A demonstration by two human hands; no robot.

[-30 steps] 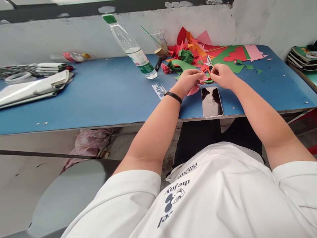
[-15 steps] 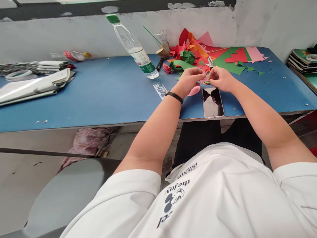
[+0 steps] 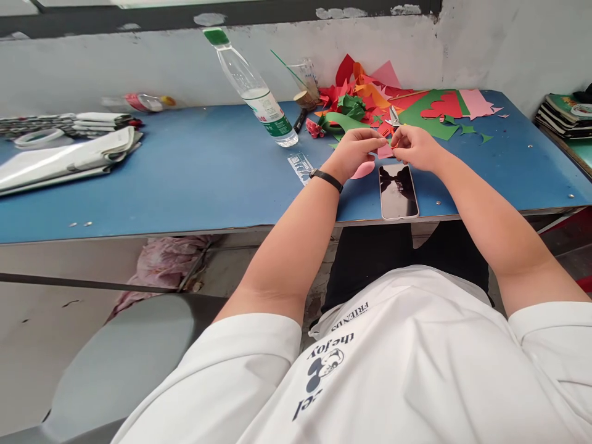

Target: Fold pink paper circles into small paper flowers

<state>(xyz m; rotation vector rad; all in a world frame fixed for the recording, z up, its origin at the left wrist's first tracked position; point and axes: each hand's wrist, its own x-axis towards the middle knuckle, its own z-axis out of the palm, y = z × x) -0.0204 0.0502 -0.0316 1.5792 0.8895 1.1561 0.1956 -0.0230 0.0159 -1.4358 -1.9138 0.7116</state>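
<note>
Between my two hands is a small piece of pink paper (image 3: 385, 150). My left hand (image 3: 357, 150) pinches its left side, with thumb and fingers closed. My right hand (image 3: 413, 147) has its fingertips together at the paper's right edge; a bit of orange-red shows there, too small to make out. A rounded pink paper piece (image 3: 363, 170) lies under my left hand, partly hidden. Just below my hands a smartphone (image 3: 398, 192) lies flat on the blue table. Scissors (image 3: 393, 117) rest on the paper scraps behind my right hand.
Red, orange, green and pink paper scraps (image 3: 370, 92) spread along the back. A water bottle (image 3: 266, 110) stands left of them, near a plastic cup (image 3: 306, 80) and a clear stencil ruler (image 3: 299, 168). Folded newspapers (image 3: 69, 159) lie at the far left; a grey chair (image 3: 124, 364) is below.
The pink paper between my hands has tilted, so more of its face shows. My hands stay nearly in place; the view has shifted slightly.
</note>
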